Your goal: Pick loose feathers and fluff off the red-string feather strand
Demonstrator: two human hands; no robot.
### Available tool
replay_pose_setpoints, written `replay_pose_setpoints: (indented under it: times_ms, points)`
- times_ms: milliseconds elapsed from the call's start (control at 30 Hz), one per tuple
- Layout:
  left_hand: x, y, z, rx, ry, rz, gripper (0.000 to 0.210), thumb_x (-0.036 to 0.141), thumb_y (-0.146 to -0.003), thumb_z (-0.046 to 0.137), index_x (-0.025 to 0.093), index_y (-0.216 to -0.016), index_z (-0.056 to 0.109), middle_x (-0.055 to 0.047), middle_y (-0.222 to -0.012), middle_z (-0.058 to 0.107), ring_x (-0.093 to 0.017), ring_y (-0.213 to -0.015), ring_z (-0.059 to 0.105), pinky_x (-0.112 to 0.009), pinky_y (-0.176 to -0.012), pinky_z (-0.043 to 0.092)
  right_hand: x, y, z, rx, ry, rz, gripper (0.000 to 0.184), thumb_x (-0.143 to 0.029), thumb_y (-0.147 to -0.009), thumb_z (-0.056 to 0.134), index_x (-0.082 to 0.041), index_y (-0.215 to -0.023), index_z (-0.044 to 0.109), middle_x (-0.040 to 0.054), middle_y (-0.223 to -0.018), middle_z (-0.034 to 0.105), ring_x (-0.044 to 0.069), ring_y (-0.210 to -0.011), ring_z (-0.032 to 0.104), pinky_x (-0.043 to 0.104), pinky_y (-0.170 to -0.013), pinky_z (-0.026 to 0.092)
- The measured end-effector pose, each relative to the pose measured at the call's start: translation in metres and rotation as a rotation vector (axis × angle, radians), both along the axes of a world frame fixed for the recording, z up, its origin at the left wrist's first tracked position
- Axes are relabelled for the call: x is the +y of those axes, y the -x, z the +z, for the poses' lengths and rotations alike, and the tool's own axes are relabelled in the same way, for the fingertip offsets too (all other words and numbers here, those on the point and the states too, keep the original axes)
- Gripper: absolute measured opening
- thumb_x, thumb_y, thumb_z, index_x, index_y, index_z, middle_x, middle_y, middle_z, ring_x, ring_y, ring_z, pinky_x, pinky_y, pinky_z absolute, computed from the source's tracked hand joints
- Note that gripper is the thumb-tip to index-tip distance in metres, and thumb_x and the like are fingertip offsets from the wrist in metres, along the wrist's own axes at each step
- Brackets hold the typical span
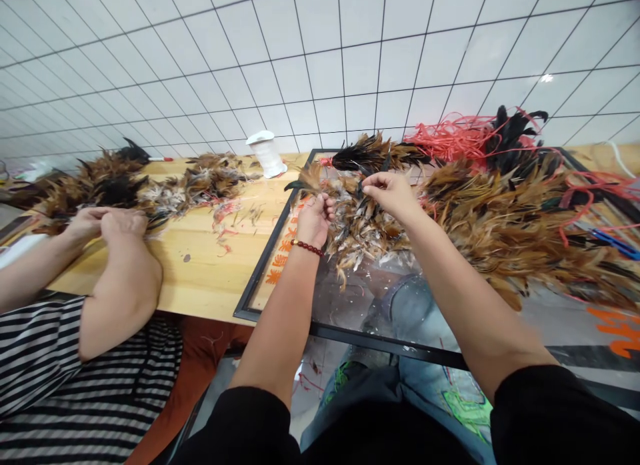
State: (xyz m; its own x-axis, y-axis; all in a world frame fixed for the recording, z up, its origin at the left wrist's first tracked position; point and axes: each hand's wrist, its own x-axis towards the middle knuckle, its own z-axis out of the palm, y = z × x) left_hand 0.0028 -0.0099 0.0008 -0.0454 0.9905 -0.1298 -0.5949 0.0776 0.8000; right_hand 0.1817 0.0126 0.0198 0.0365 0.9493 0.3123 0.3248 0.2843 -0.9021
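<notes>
My left hand (316,217), with a dark red bead bracelet (307,247) at its wrist, is closed with its fingers curled. A small bunch of brown and dark feathers (306,178) sticks up from it. My right hand (393,190) is a little to the right, thumb and fingertips pinched together on what looks like a dark feather (359,188). Beneath and between both hands lies a heap of loose brown and grey feathers (357,225) on the glass panel (340,305). What sits inside my left fist is hidden.
Brown feathers (500,231) spread along the right, with tangled pink-red strips (450,141) and black feathers (510,141) behind. Blue-handled scissors or pliers (617,245) lie far right. A white spool (267,155) stands on the wooden table (215,265). At left, a co-worker's hands (113,225) handle feathers.
</notes>
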Motion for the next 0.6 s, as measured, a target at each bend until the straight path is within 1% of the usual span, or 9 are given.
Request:
replay_pose_setpoints:
  times_ms: [67, 133, 200, 267, 333, 400, 500, 600]
  points:
    - [0.003, 0.002, -0.003, -0.048, 0.026, 0.035, 0.015, 0.020, -0.091, 0.065, 0.017, -0.078, 0.057, 0.004, -0.062, 0.059, -0.004, -0.051, 0.052, -0.015, -0.050, 0.041, -0.001, -0.003, -0.005, -0.306, -0.040, 0.010, 0.016, -0.012, -0.080, 0.063, -0.018, -0.084, 0.077, 0.0044, -0.086, 0.073, 0.018, -0.078, 0.062, 0.035, -0.081, 0.048]
    - [0.004, 0.002, -0.005, -0.069, 0.034, 0.042, 0.016, 0.020, -0.089, 0.068, 0.017, -0.078, 0.057, 0.004, -0.063, 0.059, -0.005, -0.051, 0.052, -0.015, -0.050, 0.042, -0.005, -0.002, -0.009, -0.581, -0.083, 0.044, 0.025, -0.011, -0.083, 0.059, -0.020, -0.093, 0.080, 0.0084, -0.101, 0.073, 0.023, -0.094, 0.062, 0.039, -0.089, 0.045]
    - [0.004, 0.001, -0.006, -0.078, 0.029, 0.045, 0.016, 0.021, -0.086, 0.072, 0.017, -0.077, 0.058, 0.003, -0.063, 0.060, -0.005, -0.052, 0.053, -0.016, -0.050, 0.042, -0.011, 0.002, -0.012, -0.799, -0.119, 0.058, 0.029, -0.012, -0.085, 0.058, -0.022, -0.102, 0.079, 0.0116, -0.118, 0.069, 0.029, -0.111, 0.057, 0.043, -0.093, 0.041]
    - [0.003, 0.000, -0.005, -0.077, 0.025, 0.047, 0.017, 0.021, -0.086, 0.073, 0.017, -0.077, 0.059, 0.003, -0.064, 0.060, -0.005, -0.053, 0.053, -0.016, -0.051, 0.042, -0.016, 0.004, -0.013, -0.924, -0.131, 0.058, 0.029, -0.014, -0.087, 0.056, -0.023, -0.103, 0.079, 0.0122, -0.127, 0.066, 0.032, -0.121, 0.051, 0.047, -0.095, 0.036]
    - [0.002, -0.001, -0.003, -0.071, 0.030, 0.048, 0.016, 0.020, -0.088, 0.070, 0.017, -0.076, 0.059, 0.003, -0.063, 0.060, -0.005, -0.053, 0.053, -0.017, -0.052, 0.042, -0.018, 0.005, -0.011, -0.937, -0.150, 0.030, 0.028, -0.016, -0.089, 0.054, -0.023, -0.100, 0.078, 0.0113, -0.131, 0.065, 0.032, -0.124, 0.048, 0.047, -0.095, 0.032]
    - [0.000, -0.002, -0.001, -0.061, 0.035, 0.046, 0.016, 0.018, -0.091, 0.064, 0.017, -0.076, 0.059, 0.003, -0.063, 0.060, -0.006, -0.052, 0.053, -0.017, -0.052, 0.042, -0.018, 0.003, -0.006, -0.881, -0.201, -0.001, 0.027, -0.018, -0.092, 0.052, -0.022, -0.100, 0.077, 0.0102, -0.128, 0.067, 0.030, -0.121, 0.051, 0.046, -0.095, 0.029]
    - [-0.001, -0.004, 0.002, -0.021, 0.032, 0.046, 0.019, 0.015, -0.094, 0.057, 0.016, -0.075, 0.060, 0.002, -0.065, 0.063, -0.006, -0.052, 0.053, -0.018, -0.052, 0.042, -0.017, 0.001, 0.004, -0.836, -0.277, -0.016, 0.028, -0.021, -0.094, 0.050, -0.022, -0.103, 0.076, 0.0099, -0.113, 0.073, 0.027, -0.109, 0.056, 0.045, -0.095, 0.026]
    - [-0.001, -0.007, 0.001, 0.060, 0.008, 0.049, 0.018, 0.014, -0.091, 0.062, 0.015, -0.073, 0.063, 0.000, -0.072, 0.068, -0.006, -0.056, 0.056, -0.019, -0.055, 0.043, -0.019, 0.001, 0.009, -0.858, -0.321, -0.020, 0.028, -0.024, -0.095, 0.049, -0.022, -0.103, 0.076, 0.0107, -0.105, 0.073, 0.028, -0.103, 0.056, 0.045, -0.093, 0.024]
